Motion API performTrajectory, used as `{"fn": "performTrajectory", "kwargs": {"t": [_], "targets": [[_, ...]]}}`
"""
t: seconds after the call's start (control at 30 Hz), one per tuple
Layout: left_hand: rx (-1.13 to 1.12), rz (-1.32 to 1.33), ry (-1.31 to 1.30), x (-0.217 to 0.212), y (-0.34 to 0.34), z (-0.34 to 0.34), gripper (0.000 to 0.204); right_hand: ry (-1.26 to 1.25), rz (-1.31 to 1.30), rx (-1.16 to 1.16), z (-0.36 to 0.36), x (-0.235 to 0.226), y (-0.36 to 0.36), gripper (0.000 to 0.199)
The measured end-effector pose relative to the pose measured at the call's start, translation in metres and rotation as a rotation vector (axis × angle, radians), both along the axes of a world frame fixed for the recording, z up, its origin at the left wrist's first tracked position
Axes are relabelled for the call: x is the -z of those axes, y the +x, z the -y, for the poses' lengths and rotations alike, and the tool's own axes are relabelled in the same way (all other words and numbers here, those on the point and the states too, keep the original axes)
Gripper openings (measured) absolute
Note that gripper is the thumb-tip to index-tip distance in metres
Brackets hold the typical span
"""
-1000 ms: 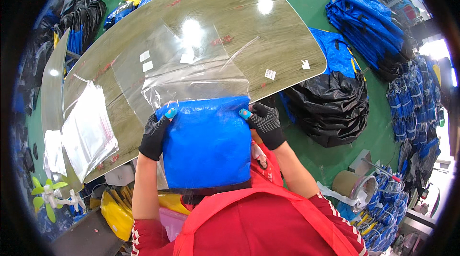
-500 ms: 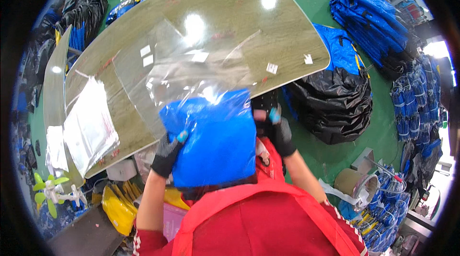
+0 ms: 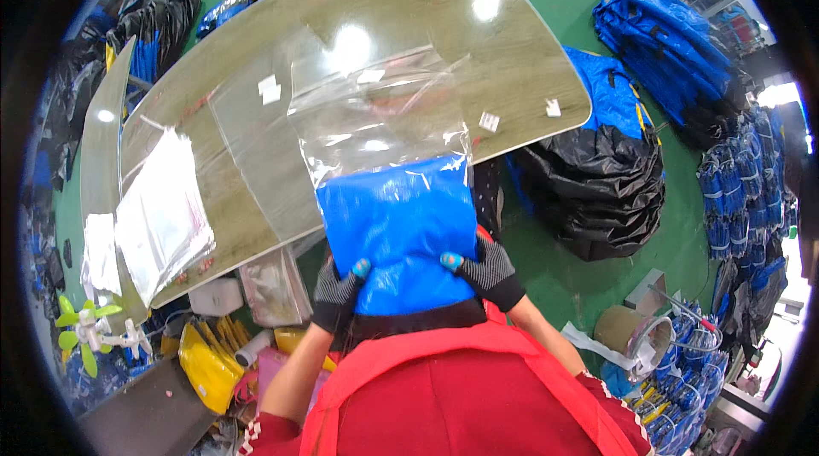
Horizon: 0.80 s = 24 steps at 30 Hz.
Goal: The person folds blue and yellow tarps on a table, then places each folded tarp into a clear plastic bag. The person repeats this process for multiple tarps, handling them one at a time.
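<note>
A folded blue sheet of shiny fabric (image 3: 399,217) with a black lower edge is partly inside a clear plastic bag (image 3: 375,110). The bag's unfilled end lies out over the table. My left hand (image 3: 338,287), in a dark dotted glove with light-blue fingertips showing, grips the near left edge of the fabric, thumb on top. At the opposite edge my right hand (image 3: 488,272), gloved alike, holds it the same way. The fingers of both hands are hidden underneath.
The wood-patterned table (image 3: 512,46) carries a stack of white bags (image 3: 166,217) and small white labels (image 3: 489,121). A black-and-blue bundle (image 3: 589,183) stands right of it on the green floor. A roll of tape (image 3: 631,332) is at lower right, a green-bladed fan (image 3: 88,332) at lower left.
My right hand has come down from the fabric's upper right edge to its near right edge. The blue fabric now lies straighter, and the clear bag is stretched flatter over the table.
</note>
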<state>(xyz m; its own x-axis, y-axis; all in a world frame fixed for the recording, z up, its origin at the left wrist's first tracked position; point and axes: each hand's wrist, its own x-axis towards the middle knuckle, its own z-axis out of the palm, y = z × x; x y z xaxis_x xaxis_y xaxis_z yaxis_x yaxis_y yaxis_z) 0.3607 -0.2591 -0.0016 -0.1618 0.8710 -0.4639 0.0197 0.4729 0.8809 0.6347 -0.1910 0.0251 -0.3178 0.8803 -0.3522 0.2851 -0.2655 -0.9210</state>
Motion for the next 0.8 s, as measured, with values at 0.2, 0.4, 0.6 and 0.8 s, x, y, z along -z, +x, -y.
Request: {"fn": "performTrajectory", "kwargs": {"t": [0.2, 0.4, 0.6, 0.8], "targets": [[-0.236, -0.072, 0.303, -0.044, -0.017, -0.046, 0.064, -0.104, -0.081, -0.192, -0.003, -0.018, 0.014, 0.064], [-0.013, 0.293, 0.062, -0.046, -0.031, -0.078, 0.047, -0.469, -0.392, 0.306, -0.048, -0.013, 0.016, 0.047], [-0.082, 0.321, 0.005, -0.029, -0.024, -0.070, 0.053, 0.244, 0.017, 0.130, -0.038, 0.018, -0.008, 0.042], [0.028, 0.281, 0.012, -0.021, -0.028, -0.048, 0.067, -0.009, -0.021, 0.166, 0.020, 0.010, -0.008, 0.059]]}}
